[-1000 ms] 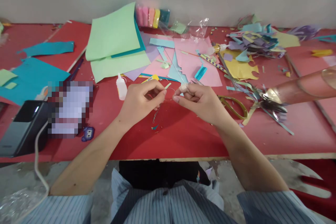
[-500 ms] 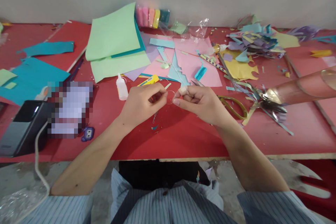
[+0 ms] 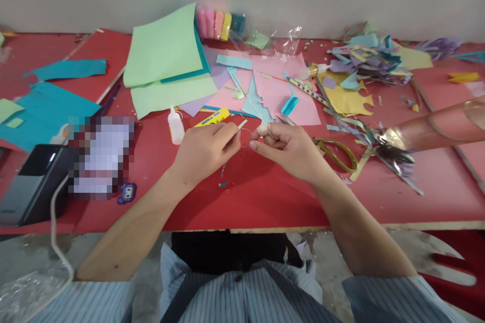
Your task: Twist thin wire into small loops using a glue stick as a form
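Over the red table, my left hand [image 3: 206,149] pinches one side of a thin, pale wire [image 3: 250,132] bent into a small loop. My right hand [image 3: 286,147] is closed on the other side, its thumb and forefinger pressed together. From the right fingers a straight length of the same thin strand slants up and away to the left. A small cream piece [image 3: 262,129] shows at the right fingertips; whether it is held I cannot tell. Below the loop lies a tiny metal clasp [image 3: 223,170]. A yellow glue stick [image 3: 214,117] and a white squeeze bottle [image 3: 176,126] are beside my left hand.
Olive-handled scissors [image 3: 337,154] lie right of my right hand. Green paper sheets [image 3: 162,50], pink paper [image 3: 303,106] and a heap of paper scraps [image 3: 367,60] cover the back. A blurred-out phone [image 3: 100,156] and a dark device [image 3: 36,181] with a white cable stand left.
My left hand has rolled slightly, its fingers now hiding more of the loop's left side. The right hand is nearly still. The slanting strand has shifted a little to the left.
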Demonstrator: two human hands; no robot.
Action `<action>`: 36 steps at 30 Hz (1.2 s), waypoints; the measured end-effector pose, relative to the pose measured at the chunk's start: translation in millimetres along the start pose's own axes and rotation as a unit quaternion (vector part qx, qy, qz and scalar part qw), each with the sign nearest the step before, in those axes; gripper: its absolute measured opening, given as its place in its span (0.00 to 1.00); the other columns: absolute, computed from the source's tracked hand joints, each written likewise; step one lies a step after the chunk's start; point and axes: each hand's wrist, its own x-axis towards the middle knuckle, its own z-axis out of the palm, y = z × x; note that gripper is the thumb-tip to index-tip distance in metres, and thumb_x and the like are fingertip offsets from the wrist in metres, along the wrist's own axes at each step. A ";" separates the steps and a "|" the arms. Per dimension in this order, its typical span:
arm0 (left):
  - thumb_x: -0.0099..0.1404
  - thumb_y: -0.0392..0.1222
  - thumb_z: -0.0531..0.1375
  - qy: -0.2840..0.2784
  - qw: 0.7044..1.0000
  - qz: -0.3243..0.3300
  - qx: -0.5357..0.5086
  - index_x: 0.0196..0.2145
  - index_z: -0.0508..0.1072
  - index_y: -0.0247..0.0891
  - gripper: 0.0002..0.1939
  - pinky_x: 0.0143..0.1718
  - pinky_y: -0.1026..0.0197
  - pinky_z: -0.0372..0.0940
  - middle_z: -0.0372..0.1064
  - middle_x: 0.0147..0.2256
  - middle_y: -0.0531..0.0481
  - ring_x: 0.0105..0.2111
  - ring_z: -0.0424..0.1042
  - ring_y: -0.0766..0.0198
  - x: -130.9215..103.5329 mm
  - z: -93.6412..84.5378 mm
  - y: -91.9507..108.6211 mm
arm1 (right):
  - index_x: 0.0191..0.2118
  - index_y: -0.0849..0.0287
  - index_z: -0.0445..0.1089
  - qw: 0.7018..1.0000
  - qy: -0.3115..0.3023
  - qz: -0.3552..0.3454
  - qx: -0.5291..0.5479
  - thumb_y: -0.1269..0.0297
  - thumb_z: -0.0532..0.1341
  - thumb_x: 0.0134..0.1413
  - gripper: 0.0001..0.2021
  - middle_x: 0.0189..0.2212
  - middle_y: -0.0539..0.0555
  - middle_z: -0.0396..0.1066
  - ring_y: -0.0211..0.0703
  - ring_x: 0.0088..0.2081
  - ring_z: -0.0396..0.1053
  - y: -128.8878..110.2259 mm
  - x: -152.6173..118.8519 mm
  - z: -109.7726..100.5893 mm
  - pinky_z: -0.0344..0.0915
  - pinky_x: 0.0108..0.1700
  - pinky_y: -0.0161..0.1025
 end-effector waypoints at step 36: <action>0.67 0.44 0.65 -0.164 0.825 -0.278 -0.464 0.33 0.75 0.39 0.06 0.16 0.71 0.64 0.70 0.31 0.53 0.20 0.65 0.74 13.0 -13.3 -4.1 | 0.33 0.60 0.73 1.000 0.028 -0.003 0.013 0.58 0.69 0.57 0.11 0.20 0.41 0.45 0.30 0.22 0.43 0.0 2.0 -3.4 0.44 0.25 0.36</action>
